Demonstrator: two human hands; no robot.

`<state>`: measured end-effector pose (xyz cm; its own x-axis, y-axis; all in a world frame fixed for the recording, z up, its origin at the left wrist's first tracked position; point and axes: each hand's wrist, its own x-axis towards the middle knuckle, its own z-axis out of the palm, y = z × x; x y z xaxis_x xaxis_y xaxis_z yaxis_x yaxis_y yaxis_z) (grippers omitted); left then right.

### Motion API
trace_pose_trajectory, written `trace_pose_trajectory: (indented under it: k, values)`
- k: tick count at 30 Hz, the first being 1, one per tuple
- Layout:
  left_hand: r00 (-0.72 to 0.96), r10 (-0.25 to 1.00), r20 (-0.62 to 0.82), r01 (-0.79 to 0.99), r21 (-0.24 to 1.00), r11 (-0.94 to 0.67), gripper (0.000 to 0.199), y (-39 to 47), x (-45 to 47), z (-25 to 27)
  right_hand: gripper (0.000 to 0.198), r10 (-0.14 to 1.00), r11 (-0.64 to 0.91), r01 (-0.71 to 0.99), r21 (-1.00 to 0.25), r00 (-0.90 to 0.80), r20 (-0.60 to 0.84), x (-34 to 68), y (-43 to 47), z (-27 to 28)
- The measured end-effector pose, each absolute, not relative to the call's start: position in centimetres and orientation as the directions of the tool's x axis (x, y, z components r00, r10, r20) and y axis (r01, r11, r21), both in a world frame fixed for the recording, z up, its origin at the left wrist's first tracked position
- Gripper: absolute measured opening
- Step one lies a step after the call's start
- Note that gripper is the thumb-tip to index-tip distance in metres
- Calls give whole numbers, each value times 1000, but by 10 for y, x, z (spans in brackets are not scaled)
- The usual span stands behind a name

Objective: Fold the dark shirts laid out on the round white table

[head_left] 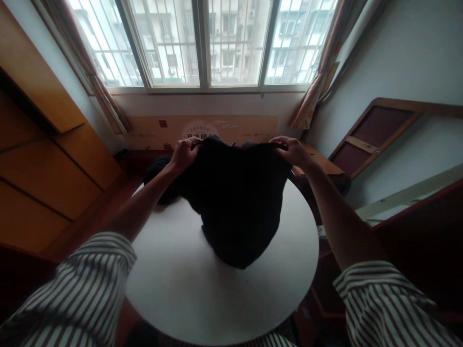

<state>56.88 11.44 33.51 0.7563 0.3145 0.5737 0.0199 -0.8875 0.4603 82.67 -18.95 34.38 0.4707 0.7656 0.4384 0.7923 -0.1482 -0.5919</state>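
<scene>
Between my two hands hangs a black shirt (238,197), held up by its shoulders with the neckline at the top. Its lower part drapes down over the white round table (166,274). My left hand (185,153) pinches the left shoulder, fingers closed on the cloth. At the other shoulder my right hand (291,150) grips the fabric the same way. Behind my left forearm, a dark bundle (158,169), seemingly cloth, lies at the table's far left edge; part of it is hidden.
A barred window (204,48) with curtains (311,96) fills the far wall. Below it stands a long printed cardboard box (144,127). Orange wooden cabinets (47,178) line the left side. On the right are a wooden frame (376,130) and a low wooden surface (320,161).
</scene>
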Motion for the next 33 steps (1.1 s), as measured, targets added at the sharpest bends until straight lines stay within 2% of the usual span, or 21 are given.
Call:
trace_pose_trajectory:
  k: [2, 4, 6, 8, 10, 11, 14, 17, 20, 22, 24, 27, 30, 32, 33]
  values:
    - [707, 342, 619, 101, 391, -915, 21, 117, 600, 345, 38, 671, -252, 839, -483, 511, 537, 841, -156, 346]
    - [755, 254, 604, 85, 294, -952, 26, 105, 617, 335, 44, 699, -303, 869, -390, 481, 529, 837, -135, 332]
    - [849, 87, 522, -14, 186, -982, 29, 82, 618, 307, 39, 834, -274, 916, -293, 378, 402, 814, -131, 302]
    - [906, -44, 422, -118, 151, -981, 27, 57, 606, 266, 42, 948, -202, 943, -265, 256, 191, 781, -142, 264]
    - [932, -129, 338, -184, 133, -974, 28, 39, 588, 226, 50, 974, -190, 946, -263, 215, 71, 748, -162, 227]
    - [941, -160, 299, -205, 125, -971, 32, 33, 578, 210, 53, 975, -188, 946, -264, 213, 68, 735, -173, 212]
    - [956, -158, 247, -195, 131, -972, 36, 28, 554, 184, 59, 958, -188, 939, -287, 240, 156, 710, -204, 189]
    - [962, -119, 245, -172, 207, -963, 35, 31, 540, 186, 66, 955, -159, 923, -350, 234, 184, 702, -227, 187]
    - [972, -114, 206, -172, 291, -941, 26, 35, 531, 195, 75, 965, -94, 906, -413, 185, 186, 696, -244, 188]
    - [983, -100, 154, -146, 331, -932, 22, 37, 528, 198, 71, 966, -68, 903, -424, 166, 198, 692, -252, 189]
    - [993, -70, 98, -100, 343, -934, 29, 38, 528, 199, 67, 965, -55, 905, -422, 156, 210, 687, -257, 189]
    - [997, -15, 72, -36, 307, -951, 45, 36, 536, 198, 65, 968, -13, 905, -426, 118, 221, 681, -256, 188]
    - [992, -60, 110, -83, 221, -972, 30, 30, 552, 195, 56, 966, 43, 914, -403, 65, 250, 675, -250, 186]
    - [987, -98, 126, -117, 156, -981, 19, 28, 563, 195, 57, 958, 65, 918, -391, 52, 281, 673, -248, 184]
    - [986, -95, 138, -114, 136, -984, 21, 27, 567, 195, 61, 953, 69, 917, -394, 56, 297, 674, -248, 184]
